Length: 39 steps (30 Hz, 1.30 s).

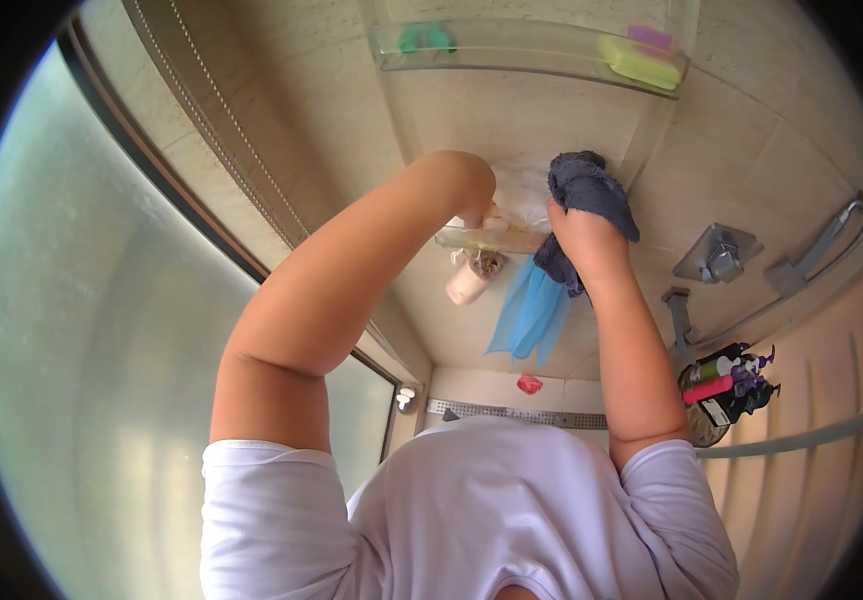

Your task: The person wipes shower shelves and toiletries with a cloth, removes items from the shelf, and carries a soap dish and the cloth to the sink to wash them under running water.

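Observation:
My right hand [574,222] grips a bunched dark grey cloth [592,188] at the right end of a low clear shelf [477,238] on the wall. Part of the cloth covers the hand, and more of it hangs below. My left hand [474,212] is bent down at the wrist by the same shelf; its fingers are mostly hidden. Something whitish and clear [524,195] lies between the hands, too blurred to name. A sheer blue mesh [532,310] hangs under the shelf beside the cloth. Left of it hangs a pale cylindrical object [472,278] with a brownish end.
An upper clear shelf [512,50] holds a yellow-green item [642,65], a purple one and a green one. A shower valve [720,255] and hand shower [817,250] are on the right wall, above several pump bottles [722,385]. A frosted window [102,330] fills the left.

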Motion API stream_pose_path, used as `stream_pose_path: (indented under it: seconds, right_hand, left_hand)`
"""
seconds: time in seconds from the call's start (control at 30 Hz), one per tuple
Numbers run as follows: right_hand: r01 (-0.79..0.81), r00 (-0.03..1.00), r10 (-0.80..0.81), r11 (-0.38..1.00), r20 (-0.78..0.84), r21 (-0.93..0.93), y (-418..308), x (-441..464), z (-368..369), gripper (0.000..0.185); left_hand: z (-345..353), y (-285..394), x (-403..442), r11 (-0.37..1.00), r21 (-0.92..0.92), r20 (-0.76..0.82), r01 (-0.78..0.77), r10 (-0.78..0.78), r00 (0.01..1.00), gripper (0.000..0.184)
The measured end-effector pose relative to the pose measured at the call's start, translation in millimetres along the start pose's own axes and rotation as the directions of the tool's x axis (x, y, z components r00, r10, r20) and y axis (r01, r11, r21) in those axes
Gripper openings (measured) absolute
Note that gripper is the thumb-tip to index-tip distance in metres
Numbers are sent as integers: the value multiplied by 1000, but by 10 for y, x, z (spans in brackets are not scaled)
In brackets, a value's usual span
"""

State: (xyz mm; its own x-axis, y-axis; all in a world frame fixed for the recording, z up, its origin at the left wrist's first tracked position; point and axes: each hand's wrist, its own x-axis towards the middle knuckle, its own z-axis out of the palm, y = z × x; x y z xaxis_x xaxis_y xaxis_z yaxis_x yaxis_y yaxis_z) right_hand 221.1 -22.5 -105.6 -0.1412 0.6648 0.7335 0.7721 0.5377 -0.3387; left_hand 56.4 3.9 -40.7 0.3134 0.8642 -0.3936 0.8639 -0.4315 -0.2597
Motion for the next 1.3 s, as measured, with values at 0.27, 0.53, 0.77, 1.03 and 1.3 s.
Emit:
stream_pose_path:
  seconds: [0.27, 0.53, 0.77, 1.03, 1.3]
  right_hand:
    - [46, 997, -42, 998, -70, 49, 53, -18, 44, 24]
    - [52, 995, -48, 998, -86, 47, 66, -35, 36, 24]
    - [41, 994, -30, 993, -106, 109, 40, -23, 33, 15]
    - [33, 998, -24, 990, -65, 134, 112, -24, 102, 23]
    - [11, 996, -5, 997, -92, 72, 97, -71, 111, 23]
  left_hand:
    - [38, -11, 258, 995, 80, 106, -58, 49, 993, 47]
    - [303, 14, 258, 983, -181, -201, -34, -3, 980, 45]
    - [214, 170, -235, 999, 9, -413, 39, -32, 910, 30]
    - [-611, 634, -1472, 927, 374, -786, -33, 336, 519, 28]
    - [-1839, -51, -880, 861, -441, -729, -255, -178, 661, 33]
